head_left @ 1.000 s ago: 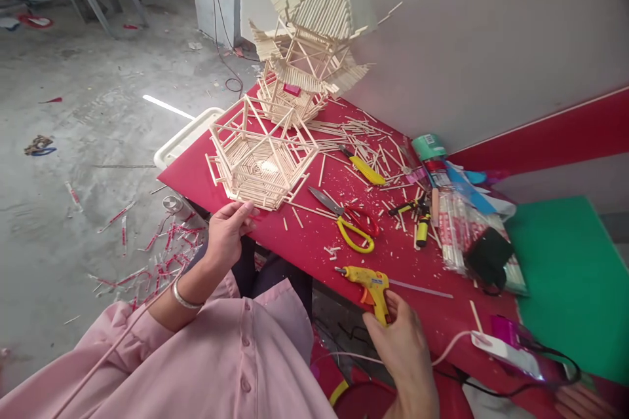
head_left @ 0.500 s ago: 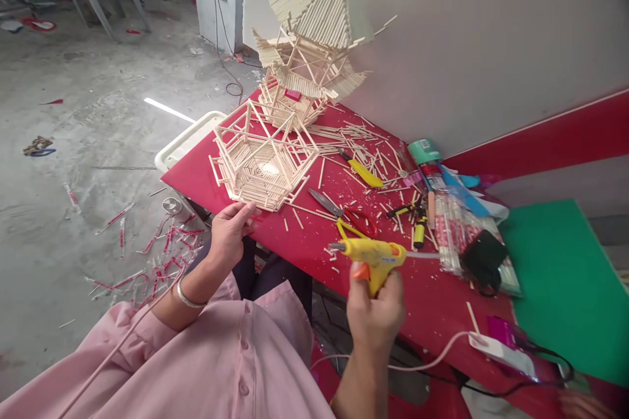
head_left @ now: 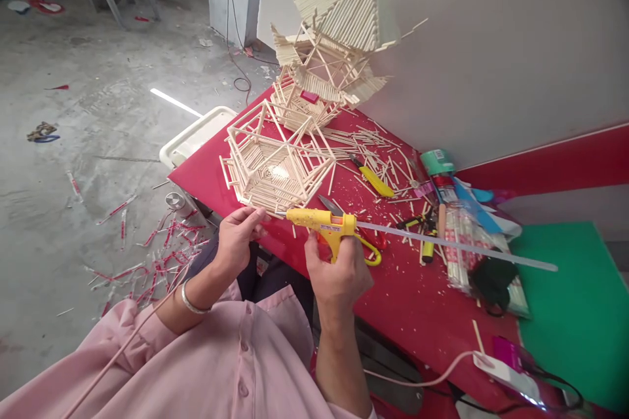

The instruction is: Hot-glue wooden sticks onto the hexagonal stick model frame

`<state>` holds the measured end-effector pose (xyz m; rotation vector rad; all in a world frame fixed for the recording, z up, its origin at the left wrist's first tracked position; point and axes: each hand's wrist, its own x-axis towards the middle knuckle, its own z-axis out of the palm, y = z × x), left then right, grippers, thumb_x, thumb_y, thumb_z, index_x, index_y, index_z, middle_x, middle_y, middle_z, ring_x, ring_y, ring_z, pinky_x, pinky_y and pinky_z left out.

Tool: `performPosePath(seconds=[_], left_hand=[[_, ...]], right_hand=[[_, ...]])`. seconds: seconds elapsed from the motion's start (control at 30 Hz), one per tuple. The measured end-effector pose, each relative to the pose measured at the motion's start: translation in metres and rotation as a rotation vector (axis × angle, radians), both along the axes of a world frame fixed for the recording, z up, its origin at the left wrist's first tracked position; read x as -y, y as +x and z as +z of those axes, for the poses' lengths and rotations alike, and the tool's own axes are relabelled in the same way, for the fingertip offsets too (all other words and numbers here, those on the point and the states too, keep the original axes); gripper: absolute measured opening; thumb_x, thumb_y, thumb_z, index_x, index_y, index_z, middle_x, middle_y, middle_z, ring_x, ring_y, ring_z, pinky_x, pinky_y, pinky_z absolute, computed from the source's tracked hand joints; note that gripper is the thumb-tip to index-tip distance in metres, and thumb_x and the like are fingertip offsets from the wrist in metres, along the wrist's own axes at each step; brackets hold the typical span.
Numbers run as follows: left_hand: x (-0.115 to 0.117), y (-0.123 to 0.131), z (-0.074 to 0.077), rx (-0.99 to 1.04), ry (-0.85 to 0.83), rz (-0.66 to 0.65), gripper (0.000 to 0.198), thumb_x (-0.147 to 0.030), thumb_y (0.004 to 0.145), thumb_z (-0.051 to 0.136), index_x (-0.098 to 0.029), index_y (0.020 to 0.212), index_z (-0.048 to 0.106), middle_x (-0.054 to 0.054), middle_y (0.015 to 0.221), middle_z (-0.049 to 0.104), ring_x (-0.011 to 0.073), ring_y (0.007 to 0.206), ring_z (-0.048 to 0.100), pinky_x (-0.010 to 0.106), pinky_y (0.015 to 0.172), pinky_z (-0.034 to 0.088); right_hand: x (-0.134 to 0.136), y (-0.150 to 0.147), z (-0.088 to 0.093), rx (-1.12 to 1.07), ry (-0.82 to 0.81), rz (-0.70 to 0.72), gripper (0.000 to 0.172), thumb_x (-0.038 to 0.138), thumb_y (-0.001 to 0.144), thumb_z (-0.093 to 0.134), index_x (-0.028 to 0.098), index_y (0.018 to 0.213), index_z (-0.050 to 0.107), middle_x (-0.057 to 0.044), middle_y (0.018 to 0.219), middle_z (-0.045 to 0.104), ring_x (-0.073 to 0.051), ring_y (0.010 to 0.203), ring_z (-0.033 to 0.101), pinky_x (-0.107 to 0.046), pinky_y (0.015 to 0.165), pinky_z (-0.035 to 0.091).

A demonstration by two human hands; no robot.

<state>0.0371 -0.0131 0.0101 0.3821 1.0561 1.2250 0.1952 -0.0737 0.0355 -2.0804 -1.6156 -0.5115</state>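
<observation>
My right hand (head_left: 337,270) grips a yellow hot glue gun (head_left: 319,221) with a long clear glue stick (head_left: 457,245) running out of its back. The gun's nozzle points left, close to the fingertips of my left hand (head_left: 240,236). Those fingers are pinched together at the near edge of a hexagonal frame of thin wooden sticks (head_left: 278,170); whatever they hold is too small to make out. Behind the frame stands a tiered stick pagoda (head_left: 339,33) with slatted roofs.
Loose sticks (head_left: 368,144), a yellow cutter (head_left: 377,181) and scissors (head_left: 371,252) lie on the red table (head_left: 393,294). Bagged sticks (head_left: 457,236) and a green board (head_left: 565,294) are at right. A white extension socket (head_left: 506,370) sits near the front edge. Wrappers (head_left: 167,249) litter the floor.
My right hand has brought the glue gun left, so its nozzle is now near my left fingertips. My left hand stays pinched at the frame's near edge. The view has shifted slightly.
</observation>
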Motion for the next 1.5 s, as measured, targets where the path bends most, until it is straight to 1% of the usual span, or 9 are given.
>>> performPosePath(seconds=[0.1, 0.23, 0.5, 0.8, 1.0, 1.17, 1.33, 1.43, 1.5], left_hand=[[0.0002, -0.0005, 0.0005, 0.009, -0.003, -0.007, 0.035, -0.042, 0.058, 0.088, -0.014, 0.066, 0.069, 0.001, 0.062, 0.066, 0.0065, 0.047, 0.051, 0.019, 0.047, 0.042], [0.0008, -0.0012, -0.0003, 0.009, 0.003, -0.016, 0.034, -0.042, 0.059, 0.087, -0.014, 0.066, 0.07, 0.001, 0.059, 0.064, 0.0071, 0.047, 0.052, 0.02, 0.047, 0.042], [0.0004, -0.0004, -0.002, 0.03, 0.005, -0.003, 0.033, -0.041, 0.059, 0.088, -0.014, 0.065, 0.07, 0.002, 0.062, 0.067, 0.0067, 0.047, 0.052, 0.019, 0.046, 0.042], [0.0004, -0.0005, -0.0028, 0.028, 0.0, 0.003, 0.034, -0.041, 0.059, 0.088, -0.014, 0.066, 0.069, 0.0, 0.058, 0.064, 0.0069, 0.047, 0.051, 0.019, 0.047, 0.042], [0.0, -0.0008, -0.0002, 0.025, -0.01, 0.0, 0.035, -0.042, 0.058, 0.088, -0.014, 0.065, 0.069, 0.001, 0.058, 0.064, 0.007, 0.046, 0.052, 0.02, 0.046, 0.042], [0.0003, -0.0004, -0.0009, 0.028, -0.001, 0.001, 0.034, -0.041, 0.059, 0.087, -0.014, 0.065, 0.068, -0.001, 0.055, 0.061, 0.0074, 0.046, 0.052, 0.02, 0.046, 0.04], [0.0005, -0.0006, -0.0031, 0.032, 0.01, 0.002, 0.033, -0.041, 0.061, 0.087, -0.014, 0.067, 0.069, 0.001, 0.06, 0.065, 0.0071, 0.046, 0.052, 0.02, 0.046, 0.041], [0.0006, -0.0007, -0.0032, 0.029, 0.016, -0.006, 0.032, -0.041, 0.062, 0.087, -0.014, 0.066, 0.069, 0.001, 0.06, 0.065, 0.007, 0.047, 0.052, 0.019, 0.046, 0.041], [0.0007, -0.0006, -0.0026, 0.028, 0.013, -0.005, 0.033, -0.041, 0.061, 0.087, -0.014, 0.066, 0.068, 0.001, 0.061, 0.066, 0.0069, 0.047, 0.052, 0.019, 0.046, 0.04]], right_hand=[[-0.0011, 0.0015, -0.0017, 0.076, 0.072, 0.04, 0.033, 0.043, 0.09, 0.059, 0.015, 0.106, 0.065, -0.01, 0.077, 0.066, -0.025, 0.071, 0.067, -0.032, 0.063, 0.049], [-0.0045, 0.0006, -0.0012, 0.194, 0.154, 0.062, 0.025, 0.037, 0.088, 0.064, 0.014, 0.097, 0.065, -0.007, 0.072, 0.066, -0.022, 0.065, 0.065, -0.029, 0.058, 0.045], [-0.0042, 0.0024, -0.0007, 0.227, 0.145, 0.049, 0.019, 0.034, 0.088, 0.062, 0.016, 0.092, 0.063, -0.006, 0.071, 0.066, -0.021, 0.063, 0.064, -0.029, 0.054, 0.041], [-0.0049, 0.0031, -0.0014, 0.173, 0.108, 0.058, 0.019, 0.034, 0.089, 0.059, 0.016, 0.092, 0.064, -0.006, 0.071, 0.063, -0.021, 0.064, 0.062, -0.029, 0.056, 0.04], [-0.0044, 0.0044, -0.0017, 0.184, 0.089, 0.046, 0.018, 0.033, 0.089, 0.057, 0.016, 0.094, 0.064, -0.006, 0.07, 0.062, -0.02, 0.064, 0.06, -0.029, 0.056, 0.04], [-0.0037, 0.0056, -0.001, 0.2, 0.091, 0.036, 0.021, 0.034, 0.089, 0.057, 0.016, 0.097, 0.064, -0.005, 0.071, 0.062, -0.02, 0.064, 0.061, -0.029, 0.056, 0.041], [-0.0036, 0.0055, -0.0006, 0.199, 0.075, 0.029, 0.019, 0.033, 0.089, 0.058, 0.016, 0.093, 0.064, -0.005, 0.074, 0.064, -0.02, 0.066, 0.063, -0.029, 0.056, 0.042], [-0.0033, 0.0056, -0.0007, 0.189, 0.077, 0.015, 0.021, 0.037, 0.088, 0.06, 0.016, 0.092, 0.064, -0.005, 0.074, 0.064, -0.02, 0.068, 0.064, -0.028, 0.057, 0.043], [-0.0021, 0.0067, -0.0007, 0.181, 0.082, -0.011, 0.028, 0.043, 0.088, 0.062, 0.016, 0.095, 0.065, -0.006, 0.075, 0.065, -0.021, 0.069, 0.065, -0.028, 0.057, 0.044]])
